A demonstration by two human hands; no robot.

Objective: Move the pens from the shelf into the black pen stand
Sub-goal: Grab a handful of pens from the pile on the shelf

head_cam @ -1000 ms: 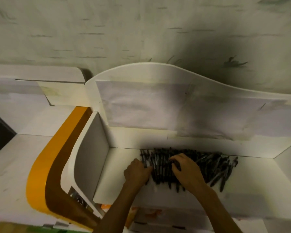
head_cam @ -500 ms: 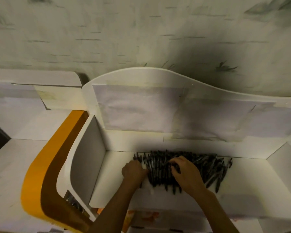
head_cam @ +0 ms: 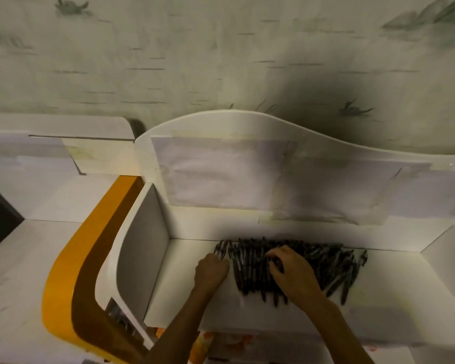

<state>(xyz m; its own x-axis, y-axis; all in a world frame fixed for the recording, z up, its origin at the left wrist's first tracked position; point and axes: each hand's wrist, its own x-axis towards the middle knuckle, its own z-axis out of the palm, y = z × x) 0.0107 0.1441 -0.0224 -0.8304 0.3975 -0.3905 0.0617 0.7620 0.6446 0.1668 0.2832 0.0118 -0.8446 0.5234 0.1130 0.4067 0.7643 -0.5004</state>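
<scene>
Both hands rest on the pile of dark pens point(head_cam: 323, 264) on the white shelf point(head_cam: 394, 298): the left hand point(head_cam: 212, 269) is clenched at the pile's left edge, and the right hand point(head_cam: 293, 274) has its fingers curled into the middle. I cannot tell whether either grips a pen.

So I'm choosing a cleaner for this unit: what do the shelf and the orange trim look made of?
The shelf looks like white laminated board: flat panels, smooth matte faces, clean square edges. Painted wood is possible too. The orange trim looks like glossy laminate or plastic edging, with a soft sheen along its curve; the dim picture leaves that open.

pens point(head_cam: 250, 269) partly under right hand point(head_cam: 293, 274)
</scene>
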